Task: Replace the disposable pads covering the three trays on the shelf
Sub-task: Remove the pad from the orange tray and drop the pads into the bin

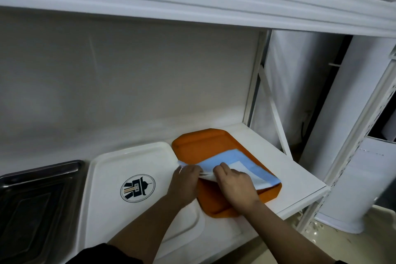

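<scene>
Blue-and-white disposable pad (244, 169) lies partly folded on the orange tray (205, 143).
Your left hand (186, 180) and right hand (234, 182) both pinch its near edge.

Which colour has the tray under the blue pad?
Orange tray, seen in the head view.

Both hands (214, 180) gripping folded pad (240, 162), orange tray (192, 142)

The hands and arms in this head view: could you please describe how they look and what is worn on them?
Both hands, the left hand and the right hand, are bare: no gloves, rings or watch show. The forearms are uncovered as well. Dark sleeves appear only at the bottom edge of the picture, pushed up near the elbows. No markings are visible.
</scene>
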Demonstrator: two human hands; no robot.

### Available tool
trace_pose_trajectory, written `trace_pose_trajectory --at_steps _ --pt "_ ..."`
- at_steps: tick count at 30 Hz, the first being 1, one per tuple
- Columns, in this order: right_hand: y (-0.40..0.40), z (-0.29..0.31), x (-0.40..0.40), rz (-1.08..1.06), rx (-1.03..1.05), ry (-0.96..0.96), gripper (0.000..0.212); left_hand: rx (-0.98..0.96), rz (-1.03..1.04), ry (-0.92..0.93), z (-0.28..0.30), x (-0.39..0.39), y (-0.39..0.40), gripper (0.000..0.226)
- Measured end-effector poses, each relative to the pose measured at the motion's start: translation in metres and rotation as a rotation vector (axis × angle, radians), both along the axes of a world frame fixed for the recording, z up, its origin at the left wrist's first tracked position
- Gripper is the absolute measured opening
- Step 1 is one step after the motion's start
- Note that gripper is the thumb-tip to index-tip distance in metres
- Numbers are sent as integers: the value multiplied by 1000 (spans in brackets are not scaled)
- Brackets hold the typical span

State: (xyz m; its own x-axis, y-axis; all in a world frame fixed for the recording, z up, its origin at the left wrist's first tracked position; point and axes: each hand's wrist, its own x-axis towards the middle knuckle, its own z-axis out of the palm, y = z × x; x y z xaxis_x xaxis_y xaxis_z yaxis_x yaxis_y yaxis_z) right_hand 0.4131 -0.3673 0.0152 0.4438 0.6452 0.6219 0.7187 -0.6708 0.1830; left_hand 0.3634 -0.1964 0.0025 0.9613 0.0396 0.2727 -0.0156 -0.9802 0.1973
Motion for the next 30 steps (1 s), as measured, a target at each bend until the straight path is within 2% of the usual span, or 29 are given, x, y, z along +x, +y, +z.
trace_pose_trajectory --at_steps 3,6,8,10,12,14,16,18,19,22,24,27,30 --pt "-11 17 -2 74 109 -50 7 -4 16 -98 11 4 -1 27" --pt "-21 27 -7 111 150 -89 7 8 16 -123 17 2 1 21" --pt "-26 27 -12 102 198 -19 10 41 -18 -122 22 -2 4 23" --pt "-32 29 -23 38 401 218 30 79 -23 -76 27 -7 5 26" --pt "-37 32 -38 -87 724 504 47 138 -21 -75 30 -13 6 22" --pt "-42 31 -43 -322 949 707 52 232 -42 -87 32 -18 8 19" --pt "-47 29 -45 -528 1080 1093 56 324 -52 -111 27 -16 15 36" --pt "-51 26 -49 -530 1271 1582 72 335 -99 -133 31 -26 15 32" --pt "-54 23 -52 -499 1293 1772 81 354 -156 -197 33 -30 16 24" --pt "-52 21 -60 -347 1283 2097 92 330 -211 -266 41 -47 20 17" --pt "-47 27 -64 -256 1380 2186 77 374 -306 -315 39 -56 24 23" --pt "-32 37 -69 -224 1501 2151 49 480 -408 -311 36 -75 36 39" --pt "-17 39 -75 -270 1403 2045 34 520 -469 -301 31 -97 46 37"
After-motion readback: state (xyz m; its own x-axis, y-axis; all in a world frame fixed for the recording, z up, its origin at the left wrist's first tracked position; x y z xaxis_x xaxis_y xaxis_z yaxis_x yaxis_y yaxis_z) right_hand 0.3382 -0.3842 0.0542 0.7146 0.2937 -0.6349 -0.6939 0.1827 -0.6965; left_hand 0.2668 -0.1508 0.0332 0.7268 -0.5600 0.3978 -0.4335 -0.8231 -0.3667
